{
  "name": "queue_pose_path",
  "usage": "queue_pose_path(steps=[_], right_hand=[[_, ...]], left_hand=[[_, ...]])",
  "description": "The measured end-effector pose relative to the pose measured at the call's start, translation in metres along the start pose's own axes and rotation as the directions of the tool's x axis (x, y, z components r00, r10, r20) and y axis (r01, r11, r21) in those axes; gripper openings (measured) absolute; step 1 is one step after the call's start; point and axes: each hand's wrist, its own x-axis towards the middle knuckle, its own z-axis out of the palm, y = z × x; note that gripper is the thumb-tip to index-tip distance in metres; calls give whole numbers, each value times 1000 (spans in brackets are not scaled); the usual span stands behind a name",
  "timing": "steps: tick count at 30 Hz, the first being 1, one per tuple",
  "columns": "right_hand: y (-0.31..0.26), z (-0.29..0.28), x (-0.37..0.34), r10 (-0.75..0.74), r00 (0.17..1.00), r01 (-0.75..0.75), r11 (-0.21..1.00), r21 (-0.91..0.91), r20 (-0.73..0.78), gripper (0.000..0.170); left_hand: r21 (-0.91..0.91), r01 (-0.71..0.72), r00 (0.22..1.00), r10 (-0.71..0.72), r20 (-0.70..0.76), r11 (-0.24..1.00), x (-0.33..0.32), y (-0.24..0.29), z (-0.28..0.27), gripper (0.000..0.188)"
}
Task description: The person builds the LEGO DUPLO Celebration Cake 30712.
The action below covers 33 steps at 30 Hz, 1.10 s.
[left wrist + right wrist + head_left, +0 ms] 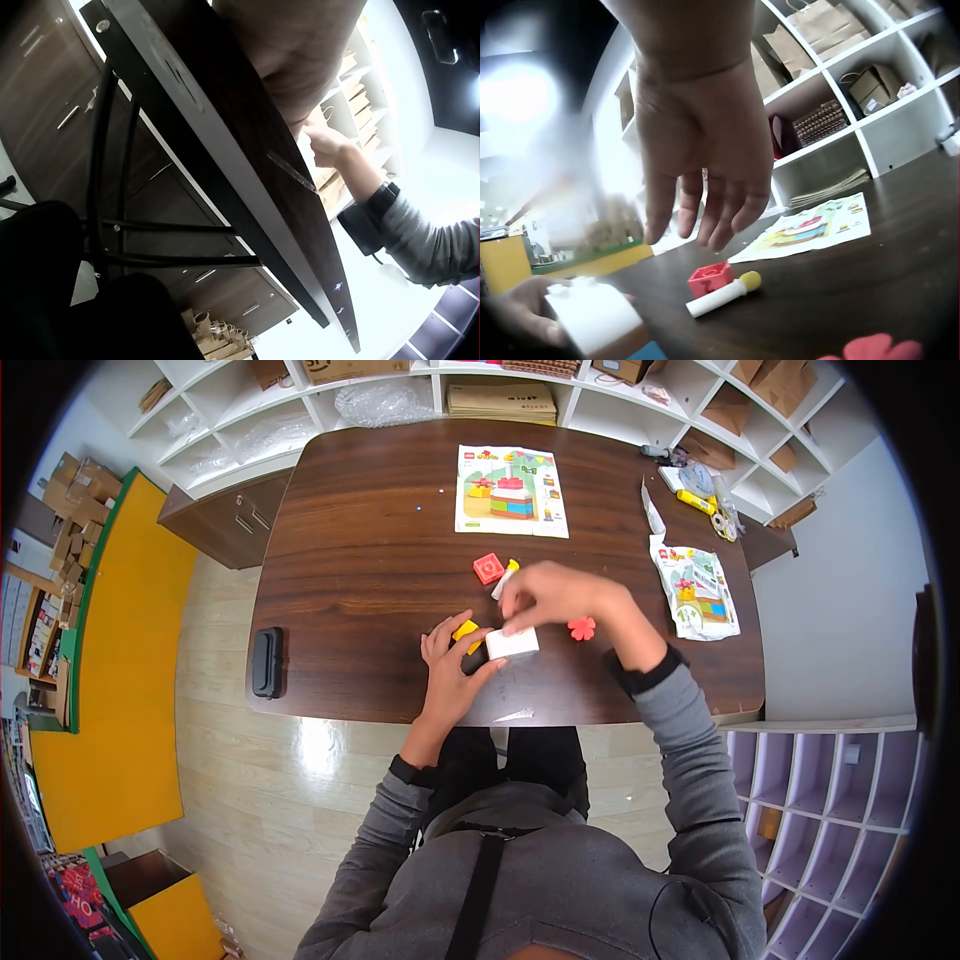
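My left hand (448,672) grips a stack of toy building bricks near the table's front edge, thumb on the near side. Its top is a white brick (592,311) with studs, over a brown layer and a blue brick (649,351). A yellow brick (466,632) shows between the left fingers. Over the white brick, in the head view, my right hand (562,598) reaches in, fingers pointing down, loosely bent, holding nothing. Beyond it lie a red brick (488,568) and a white candle piece (718,298) with a yellow tip. Right of the stack is a red flower piece (581,628).
An instruction booklet (511,492) lies at the back of the brown table (340,560). On the right are an opened brick bag (697,592), a yellow tube (696,501) and tape. A black case (267,662) sits at the left edge. Shelves (375,405) stand behind.
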Motion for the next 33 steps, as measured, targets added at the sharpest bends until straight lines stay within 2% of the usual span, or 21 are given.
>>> queue_pose_path(steps=[1, 3, 4, 5, 8, 11, 12, 16, 18, 19, 22, 27, 30, 32, 33], right_hand=[[2, -10, 5, 27, 999, -24, 997, 77, -40, 35], [20, -22, 23, -1, 980, -3, 1000, -22, -197, 39], [29, -21, 31, -60, 966, 22, 988, -150, -253, 50], [34, -17, 37, -67, 965, 27, 987, -158, -252, 50], [39, -1, 50, 11, 955, -67, 981, -181, -298, 64], [43, 12, 57, 13, 956, -71, 980, -187, -293, 64], [44, 15, 58, -1, 948, -58, 983, -176, -317, 57], [43, 18, 58, 30, 946, -102, 973, -207, -323, 47], [38, 19, 50, -54, 904, -71, 959, -273, -424, 38], [36, 17, 46, -45, 904, -77, 961, -266, -425, 38], [35, 14, 36, -91, 902, 118, 992, 38, -422, 31], [6, 26, 9, -122, 864, 153, 988, 23, -489, 33], [-6, 33, -8, -66, 871, 95, 995, 35, -486, 33], [-5, 40, -22, 25, 823, 139, 960, 244, -567, 36], [-5, 45, -29, 28, 822, 137, 960, 246, -568, 36]], left_hand=[[-7, 3, 1000, -3, 3, 1000, 0, 1, -1, 43], [-9, 1, 1000, -1, 0, 1000, 0, 1, -1, 43], [-12, 4, 1000, -4, 4, 1000, 0, 0, -1, 43], [-10, 1, 1000, -1, -4, 1000, 0, 1, -2, 43], [40, -23, 999, 24, -21, 999, 1, 2, -2, 43], [84, -41, 999, 42, -7, 996, 0, 2, -2, 44], [80, -46, 999, 47, -10, 996, 0, 1, -2, 44], [93, -49, 999, 51, -16, 994, 0, 2, -1, 44], [80, -47, 999, 48, -10, 996, 0, 2, -2, 44], [59, -41, 999, 42, -13, 997, 0, 2, -1, 44], [58, -55, 998, 57, -21, 997, 0, 2, -1, 44], [63, -51, 998, 52, -19, 997, 0, 4, 0, 44], [9, -27, 1000, 27, 7, 1000, -1, 2, -1, 45], [-14, -23, 1000, 23, -9, 1000, -1, 2, 0, 45], [-15, -23, 1000, 23, -6, 1000, -1, 2, 1, 45]])
